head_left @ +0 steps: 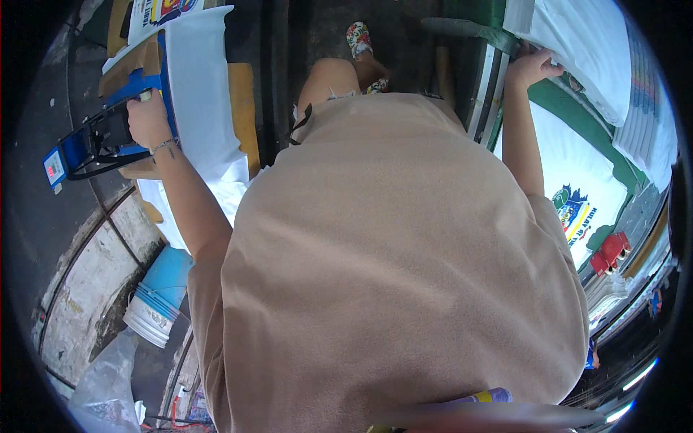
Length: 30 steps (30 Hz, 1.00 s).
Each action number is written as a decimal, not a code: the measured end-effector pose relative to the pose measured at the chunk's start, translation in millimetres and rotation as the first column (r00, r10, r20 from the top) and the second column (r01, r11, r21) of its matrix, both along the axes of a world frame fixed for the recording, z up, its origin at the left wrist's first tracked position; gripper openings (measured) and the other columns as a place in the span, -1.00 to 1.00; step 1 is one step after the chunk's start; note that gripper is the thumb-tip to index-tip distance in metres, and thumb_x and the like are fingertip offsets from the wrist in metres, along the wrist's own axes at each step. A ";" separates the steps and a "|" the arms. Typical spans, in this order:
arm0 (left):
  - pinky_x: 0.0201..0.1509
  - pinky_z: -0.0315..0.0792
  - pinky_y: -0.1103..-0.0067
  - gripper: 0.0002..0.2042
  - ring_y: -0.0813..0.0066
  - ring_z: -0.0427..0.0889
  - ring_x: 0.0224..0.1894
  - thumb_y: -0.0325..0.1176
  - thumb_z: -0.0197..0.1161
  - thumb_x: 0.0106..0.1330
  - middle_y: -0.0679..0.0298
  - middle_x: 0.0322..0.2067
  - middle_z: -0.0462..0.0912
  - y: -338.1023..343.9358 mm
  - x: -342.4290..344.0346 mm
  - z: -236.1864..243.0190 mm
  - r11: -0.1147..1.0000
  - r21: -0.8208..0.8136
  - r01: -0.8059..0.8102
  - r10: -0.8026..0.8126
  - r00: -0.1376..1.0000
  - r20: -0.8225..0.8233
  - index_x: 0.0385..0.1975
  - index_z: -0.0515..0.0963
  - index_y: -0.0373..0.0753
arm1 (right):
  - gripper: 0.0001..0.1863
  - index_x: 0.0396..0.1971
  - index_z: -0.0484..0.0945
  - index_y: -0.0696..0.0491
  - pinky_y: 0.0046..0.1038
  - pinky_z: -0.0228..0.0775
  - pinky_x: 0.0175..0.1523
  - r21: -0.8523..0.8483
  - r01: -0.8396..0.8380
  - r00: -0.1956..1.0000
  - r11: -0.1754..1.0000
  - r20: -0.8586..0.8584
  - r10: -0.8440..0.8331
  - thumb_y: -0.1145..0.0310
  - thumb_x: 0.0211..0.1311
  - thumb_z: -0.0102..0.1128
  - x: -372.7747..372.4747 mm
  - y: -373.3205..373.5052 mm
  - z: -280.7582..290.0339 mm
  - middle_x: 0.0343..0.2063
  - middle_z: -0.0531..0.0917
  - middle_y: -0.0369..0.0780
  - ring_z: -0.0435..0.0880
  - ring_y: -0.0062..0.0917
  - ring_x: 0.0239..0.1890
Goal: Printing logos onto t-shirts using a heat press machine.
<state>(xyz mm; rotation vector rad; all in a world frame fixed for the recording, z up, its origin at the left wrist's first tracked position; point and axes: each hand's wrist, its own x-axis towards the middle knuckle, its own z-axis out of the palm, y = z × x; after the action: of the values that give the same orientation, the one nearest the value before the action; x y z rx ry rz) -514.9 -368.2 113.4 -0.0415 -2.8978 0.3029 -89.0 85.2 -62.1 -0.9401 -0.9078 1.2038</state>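
Note:
On the left, my left hand [149, 121] is wrapped round the black handle of a blue heat press [160, 79] with a small display box [54, 169]. White cloth [206, 94] hangs beside the press, over its right side. At the upper right, my right hand [533, 68] is closed at the near edge of a white shirt [577, 43] lying over a green surface; part of its fingers is hidden there. Below that hand, another white shirt [563, 151] with a coloured print lies flat on a green board [621, 169].
Folded white shirts [646, 115] are stacked at the far right, near a red object [611, 252]. Brown cardboard [244, 108] stands by the press. A blue and white bucket [160, 289] and a clear plastic bag [108, 379] are at the lower left. A metal table frame [487, 94] runs beside my right arm.

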 end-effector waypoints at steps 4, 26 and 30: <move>-0.07 0.48 0.27 -0.50 0.02 0.63 -0.17 0.07 0.20 0.03 -0.01 -0.25 0.64 1.2 1.5 0.8 1.000 0.012 -0.004 0.004 1.000 0.004 -0.24 0.54 -0.28 | -0.36 0.21 -0.18 -0.12 -0.38 0.50 -0.21 -0.021 0.020 0.999 1.000 0.034 -0.020 0.32 0.28 -0.01 -0.8 -1.4 1.9 0.04 0.35 -0.14 0.46 -0.38 -0.02; -0.04 0.46 0.25 -0.45 0.02 0.61 -0.12 0.12 0.16 0.05 -0.04 -0.21 0.62 -0.4 -0.3 1.5 1.000 0.003 -0.002 0.002 1.000 0.028 -0.20 0.53 -0.31 | -0.40 0.18 -0.21 -0.09 -0.32 0.56 -0.25 0.033 -0.014 0.999 0.999 -0.030 0.015 0.41 0.27 -0.09 3.6 1.7 -7.8 -0.02 0.36 -0.13 0.47 -0.40 -0.14; -0.03 0.45 0.26 -0.46 0.05 0.60 -0.11 0.10 0.17 0.06 -0.03 -0.20 0.62 -0.1 -0.4 1.4 1.000 -0.013 -0.007 0.007 1.000 0.025 -0.19 0.53 -0.30 | -0.42 0.18 -0.21 -0.08 -0.32 0.57 -0.24 0.035 -0.017 1.000 0.999 -0.009 0.017 0.43 0.28 -0.12 5.0 2.1 -9.0 0.00 0.35 -0.11 0.46 -0.40 -0.13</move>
<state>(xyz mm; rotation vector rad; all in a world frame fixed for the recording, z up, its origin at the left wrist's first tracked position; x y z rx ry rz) -515.3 -368.2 114.8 -0.0369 -2.9212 0.3241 -84.0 87.3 -71.1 -0.8996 -0.9280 1.2023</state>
